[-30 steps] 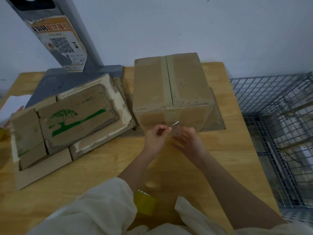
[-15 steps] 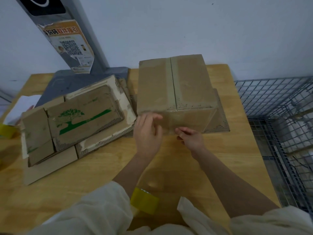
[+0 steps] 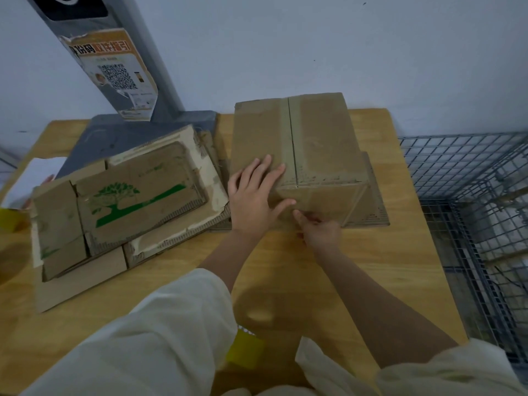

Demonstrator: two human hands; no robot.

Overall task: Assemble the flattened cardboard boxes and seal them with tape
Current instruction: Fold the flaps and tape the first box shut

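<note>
An assembled brown cardboard box [image 3: 323, 144] stands at the back middle of the wooden table [image 3: 385, 267], its top flaps closed along a centre seam. My left hand [image 3: 254, 195] lies flat with fingers spread over the box's near top edge, left of the seam. My right hand [image 3: 320, 232] is curled low against the box's front face, thumb tip pressing on the cardboard. Whether clear tape sits under it is too faint to tell. A yellow tape roll [image 3: 245, 352] lies near the table's front edge, partly hidden by my sleeve.
A stack of flattened boxes [image 3: 137, 192], the top one with a green tree print, lies to the left. Behind it stands a grey post on a base [image 3: 114, 138] carrying a QR poster. A wire cage [image 3: 471, 181] borders the table's right side. White paper [image 3: 31, 175] lies far left.
Both hands held a clear tape strip in front of the box. My left hand then slid up onto the box top and my right hand moved against the front face.
</note>
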